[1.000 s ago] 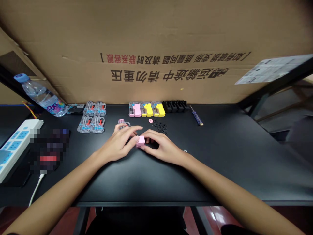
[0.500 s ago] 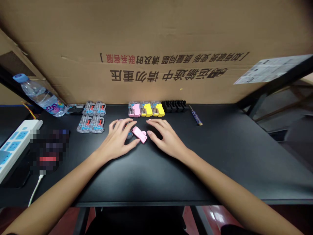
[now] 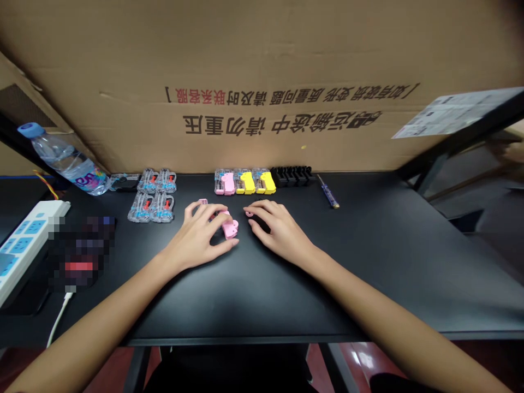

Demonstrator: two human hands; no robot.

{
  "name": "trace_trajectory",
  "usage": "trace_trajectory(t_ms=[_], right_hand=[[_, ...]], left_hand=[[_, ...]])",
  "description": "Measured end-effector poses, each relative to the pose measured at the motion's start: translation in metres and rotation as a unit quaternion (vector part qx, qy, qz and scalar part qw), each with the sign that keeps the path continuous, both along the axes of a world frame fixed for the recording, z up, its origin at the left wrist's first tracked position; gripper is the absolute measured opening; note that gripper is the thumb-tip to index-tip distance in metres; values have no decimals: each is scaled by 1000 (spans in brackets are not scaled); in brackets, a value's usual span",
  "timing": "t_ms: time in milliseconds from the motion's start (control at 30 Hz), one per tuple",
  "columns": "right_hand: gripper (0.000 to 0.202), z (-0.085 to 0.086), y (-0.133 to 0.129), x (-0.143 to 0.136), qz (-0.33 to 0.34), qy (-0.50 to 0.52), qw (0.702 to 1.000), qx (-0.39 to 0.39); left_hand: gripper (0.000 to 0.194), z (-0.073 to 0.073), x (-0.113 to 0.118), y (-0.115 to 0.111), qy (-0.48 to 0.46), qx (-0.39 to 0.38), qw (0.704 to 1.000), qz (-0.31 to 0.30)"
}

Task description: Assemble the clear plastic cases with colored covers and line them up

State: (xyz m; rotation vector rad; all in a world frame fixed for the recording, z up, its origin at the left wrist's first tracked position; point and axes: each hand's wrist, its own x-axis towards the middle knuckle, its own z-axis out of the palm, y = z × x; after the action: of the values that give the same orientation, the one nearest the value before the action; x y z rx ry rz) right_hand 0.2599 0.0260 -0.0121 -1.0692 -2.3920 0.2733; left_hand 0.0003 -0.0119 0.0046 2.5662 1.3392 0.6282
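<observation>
My left hand [image 3: 204, 232] lies palm down on the black table, fingers apart. Its index finger rests over a pink plastic shell piece [image 3: 230, 226], and the thumb lies just below that piece. Another pink part [image 3: 202, 202] shows at its far fingertips; what lies under the palm is mostly hidden. To the right, my right hand [image 3: 276, 226] also rests with thumb and fingers spread. A small pink part [image 3: 249, 214] peeks out by its index fingertip, the rest of it covered.
Behind the hands stand a pink-shelled unit [image 3: 226, 183], two yellow-shelled units [image 3: 246, 183], a black rack [image 3: 292, 176] and a screwdriver [image 3: 328, 194]. Several clear units [image 3: 151, 206], a water bottle [image 3: 67, 161] and a power strip [image 3: 27, 234] are left. Cardboard [image 3: 266, 60] walls the back.
The pink shell piece has shifted left and turned more upright under my left index finger. A small pink part now shows more by my right fingertips.
</observation>
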Motion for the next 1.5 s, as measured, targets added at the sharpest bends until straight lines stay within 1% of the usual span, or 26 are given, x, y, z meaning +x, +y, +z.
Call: trace_trajectory(t_ms=[67, 200, 267, 333, 400, 467, 533, 600, 667, 733, 900, 967, 1033, 1133, 1200, 1267, 1300, 1333, 1400, 1500], right_hand=[[27, 0, 1, 1, 1, -29, 999, 25], [25, 0, 2, 3, 29, -65, 996, 55], [25, 1, 2, 3, 43, -67, 995, 57], [25, 2, 1, 3, 54, -54, 996, 42], [25, 3, 0, 2, 59, 2, 998, 0], [22, 5, -3, -2, 54, 98, 991, -70], [17, 7, -7, -7, 45, 194, 970, -143], [15, 9, -11, -12, 41, 251, 947, -198], [16, 8, -14, -17, 42, 275, 931, -234], [18, 6, -15, -20, 39, 283, 923, -259], [21, 2, -15, -23, 25, 280, 919, -276], [21, 2, -15, -24, 18, 285, 909, -304], [25, 2, -16, -26, 17, 302, 879, -368], [38, 2, -17, -28, 19, 337, 825, -453], [42, 1, -17, -28, 19, 349, 810, -471], [41, 1, -16, -28, 16, 342, 814, -469], [39, 0, -16, -28, 13, 334, 823, -460], [36, 0, -16, -27, 9, 322, 836, -443], [29, -2, -15, -25, -1, 290, 874, -389], [20, -4, -13, -19, -22, 231, 931, -283]], left_hand=[[44, -2, -1, 1, 3, 5, 1000, 8], [43, -5, -2, 2, -2, 1, 1000, 19], [43, -5, -2, 3, -8, -12, 1000, 24], [46, -5, -3, 4, -13, -28, 999, 28], [52, -5, -3, 5, -16, -39, 999, 30], [60, -5, -3, 6, -20, -43, 998, 30], [64, -6, -3, 6, -25, -42, 998, 26], [66, -6, -1, 5, -30, -41, 998, 20], [64, -5, 1, 4, -36, -43, 998, 15], [63, -5, 3, 3, -41, -43, 998, 12], [65, -6, 3, 4, -47, -31, 998, -1], [65, -7, 3, 4, -48, -24, 999, -6], [63, -8, 3, 4, -47, -17, 999, -6], [62, -8, 4, 4, -45, -12, 999, -7], [64, -7, 5, 3, -45, -14, 999, -11], [67, -6, 5, 3, -46, -17, 999, -14], [69, -5, 5, 3, -47, -18, 999, -14], [70, -4, 4, 3, -48, -18, 999, -12], [66, 1, 1, 4, -54, -15, 998, -3], [47, 8, -9, 8, -63, 4, 997, 33]])
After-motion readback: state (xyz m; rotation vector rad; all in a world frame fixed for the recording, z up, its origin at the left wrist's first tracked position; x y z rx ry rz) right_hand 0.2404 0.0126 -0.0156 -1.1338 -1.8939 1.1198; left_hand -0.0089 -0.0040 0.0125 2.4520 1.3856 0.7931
